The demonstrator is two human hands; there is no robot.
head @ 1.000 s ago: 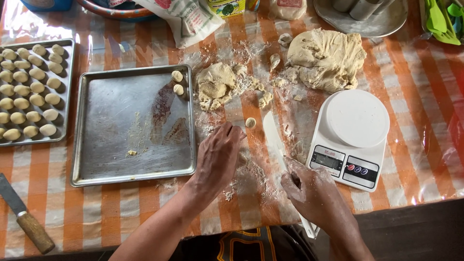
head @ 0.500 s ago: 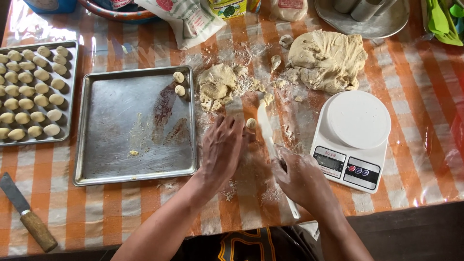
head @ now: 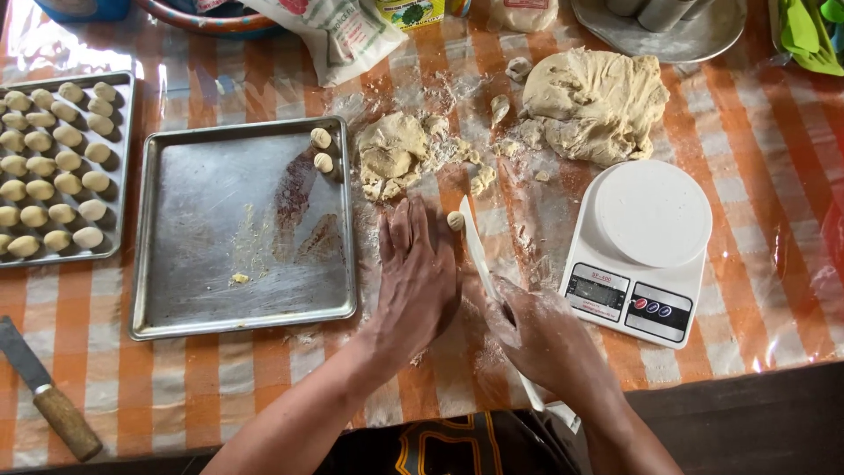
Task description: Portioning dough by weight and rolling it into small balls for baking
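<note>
left hand (head: 418, 273): flat, open on floured desk (head: 440, 387), beside dough ball (head: 455, 221)
right hand (head: 536, 339): gripping white scraper (head: 479, 255)
done: full tray (head: 123, 167); two balls on second tray (head: 158, 321)
left: big dough mass (head: 598, 101)

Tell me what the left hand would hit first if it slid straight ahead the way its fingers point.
Probably the smaller dough lump. The left hand lies flat, its fingers pointing up the table towards it, with only floured tablecloth between. The small dough ball sits just right of that line.

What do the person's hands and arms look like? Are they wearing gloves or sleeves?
No gloves and no sleeves show: both forearms are bare. The left hand and the right hand are dusted with white flour, mostly on the fingers and knuckles. No rings, watch or bracelets can be seen.
</note>
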